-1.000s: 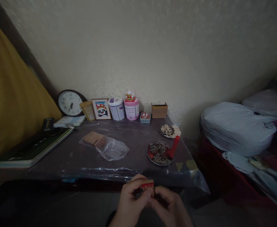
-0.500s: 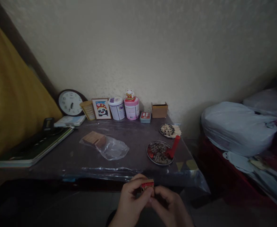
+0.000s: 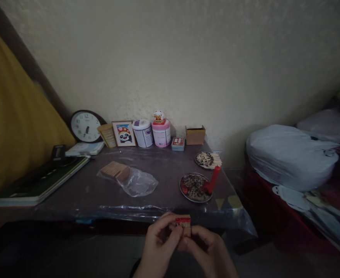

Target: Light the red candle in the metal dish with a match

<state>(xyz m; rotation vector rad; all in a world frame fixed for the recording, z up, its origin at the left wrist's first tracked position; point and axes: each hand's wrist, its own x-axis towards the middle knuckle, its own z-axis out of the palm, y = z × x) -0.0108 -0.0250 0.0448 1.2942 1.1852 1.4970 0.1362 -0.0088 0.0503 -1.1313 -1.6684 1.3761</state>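
A small brown matchbox (image 3: 187, 230) is held in front of me, just past the table's near edge. It is partly slid open, and a row of red-headed matches (image 3: 183, 222) shows inside. My left hand (image 3: 160, 243) is closed on the box's left side, its thumb over the front near the matches. From the right, my right hand (image 3: 210, 247) grips the lower part of the box with thumb and bent fingers. Beyond them stands a red candle (image 3: 215, 178), tilted slightly, on a round metal plate (image 3: 197, 200) strewn with dark burnt bits and red wax.
Behind the candle, a second plate (image 3: 199, 164) holds many matchsticks. A clear plastic bag (image 3: 142, 183) with brown matchboxes (image 3: 115, 170) lies left of centre. Tins (image 3: 143, 135), a framed picture (image 3: 124, 134) and a clock (image 3: 85, 126) line the wall. White bags (image 3: 288, 158) sit at the right.
The matchbox has risen a little and turned, so more of the match row and the open tray shows. Both hands keep hold of it.
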